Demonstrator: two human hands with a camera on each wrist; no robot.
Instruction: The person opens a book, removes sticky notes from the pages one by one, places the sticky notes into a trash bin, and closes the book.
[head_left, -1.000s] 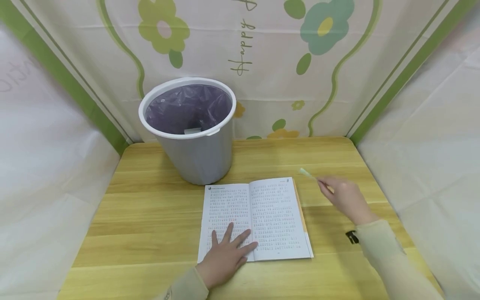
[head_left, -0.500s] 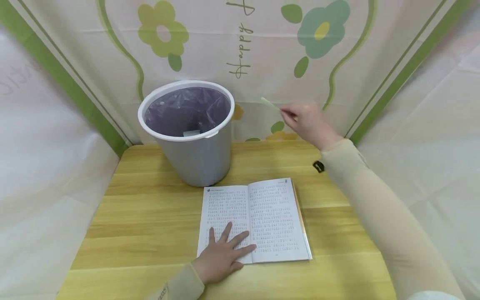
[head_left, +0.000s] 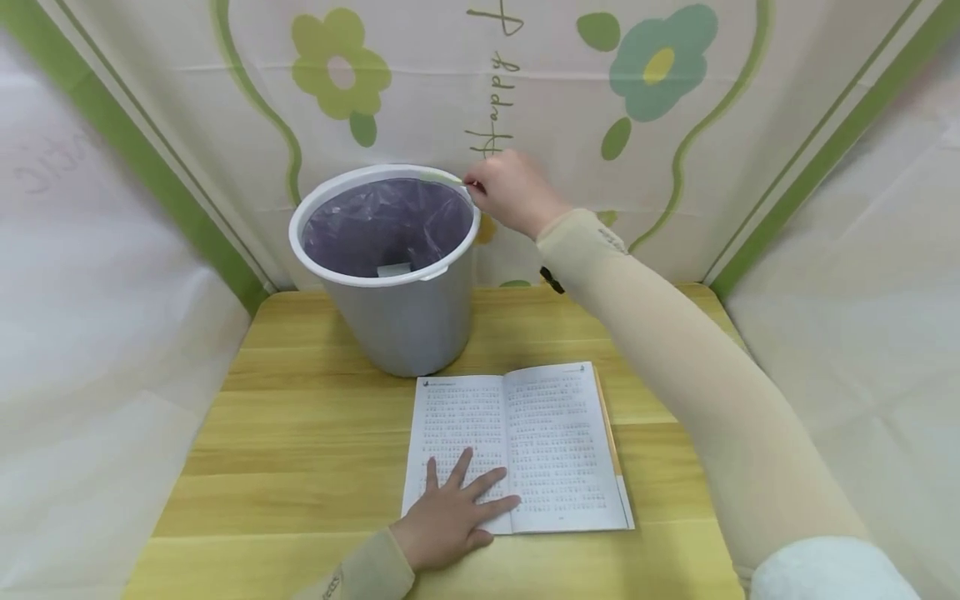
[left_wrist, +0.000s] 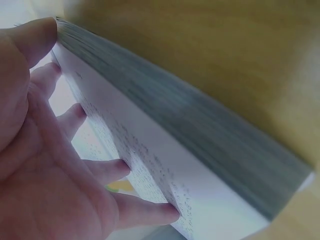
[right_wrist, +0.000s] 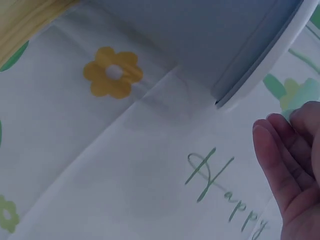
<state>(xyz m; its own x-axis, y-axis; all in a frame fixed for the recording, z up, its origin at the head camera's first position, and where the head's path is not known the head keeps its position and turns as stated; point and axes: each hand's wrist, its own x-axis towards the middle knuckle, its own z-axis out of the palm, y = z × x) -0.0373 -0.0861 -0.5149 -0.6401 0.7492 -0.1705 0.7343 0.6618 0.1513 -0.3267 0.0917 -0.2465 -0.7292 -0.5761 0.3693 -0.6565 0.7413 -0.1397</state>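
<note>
An open book (head_left: 558, 450) with printed pages lies on the wooden table. My left hand (head_left: 442, 525) rests on its left page, fingers straight and spread. The left wrist view shows those fingertips touching the page (left_wrist: 150, 165) and the thick page edges beside the thumb. My right hand (head_left: 513, 192) is raised at the right side of the bin's rim. Between thumb and fingers it pinches a thin pale green strip (right_wrist: 303, 96), which points left over the bin's back edge. The grey bin (head_left: 408, 329) has a white rim and a dark purple bag inside.
A small whitish piece (head_left: 393, 270) lies in the bin. The wooden table (head_left: 300, 458) carries the bin behind the book. White cloth (head_left: 555, 108) with flowers and lettering hangs at the back, and plain white cloth flanks both sides.
My right hand has moved up and left with the pale green strip, from beside the book to the bin's rim. The left hand has stayed on the page.
</note>
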